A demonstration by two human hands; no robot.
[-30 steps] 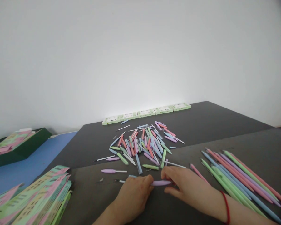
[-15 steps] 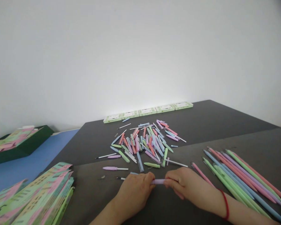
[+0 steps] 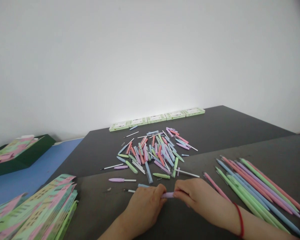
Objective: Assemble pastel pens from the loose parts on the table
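Observation:
A short purple pen barrel (image 3: 168, 195) is held level between my two hands, low over the front of the dark table. The fingers of my left hand (image 3: 146, 203) are closed on its left end. My right hand (image 3: 197, 198), with a red cord at the wrist, pinches the right end, and the fingertips hide both ends. Just beyond them lies a heap of loose pen parts (image 3: 162, 150) in pastel colours, with white refills among them. A purple tip piece with a white refill (image 3: 120, 180) rests left of the heap.
Several long assembled pens (image 3: 255, 186) lie side by side at the right. Flat light-green boxes (image 3: 156, 118) form a row at the back by the wall. Printed packets (image 3: 45, 206) are stacked at the front left, near a dark green box (image 3: 27, 156) on a blue surface.
Both hands keep hold of the purple barrel. My right hand has shifted slightly left and its fingers have curled in more. The whole view has moved a little.

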